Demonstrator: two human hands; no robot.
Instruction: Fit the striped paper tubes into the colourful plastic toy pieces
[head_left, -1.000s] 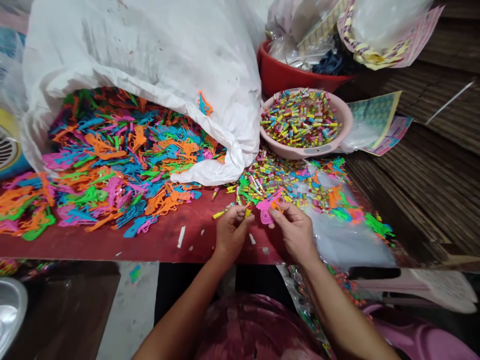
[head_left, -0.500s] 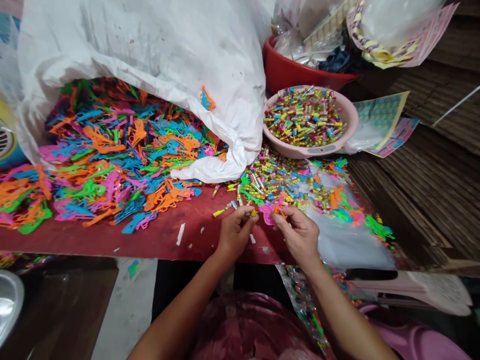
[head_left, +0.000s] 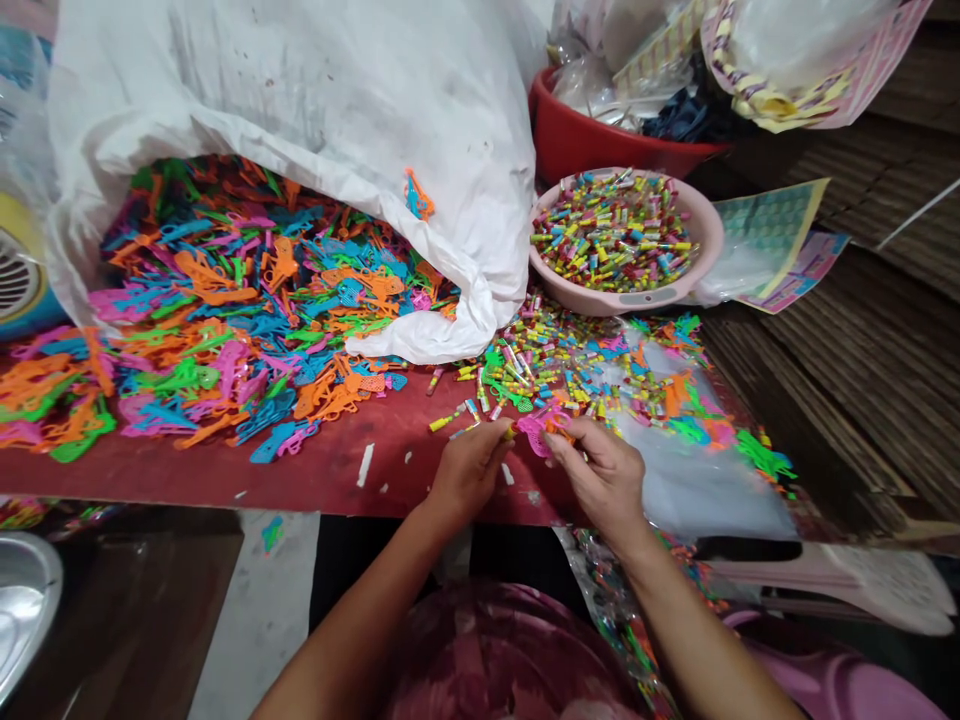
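Over the red tabletop (head_left: 420,470), my left hand (head_left: 472,462) is closed on a small yellow capped tube (head_left: 510,432), mostly covered by the fingers. Facing it, my right hand (head_left: 606,470) pinches a pink plastic toy piece (head_left: 534,436) together with an orange plastic piece (head_left: 556,424). Their exact shape is partly hidden by the thumb and fingers. Just beyond both hands lies a loose spread of small colourful tubes (head_left: 551,345). A green plastic piece (head_left: 496,378) rests among them.
A white sack (head_left: 315,90) spills a heap of bright plastic pieces (head_left: 225,290) at left. A pink basin (head_left: 705,240) of tubes stands behind, with a red tub (head_left: 600,140) beyond it. Clear plastic bags (head_left: 697,490) lie at right. A pink chair-like object (head_left: 832,670) is below.
The yellow tube shows less now, as my left fingers have closed further over it. My right hand keeps its pinch on the pink and orange pieces. The whole view has shifted slightly.
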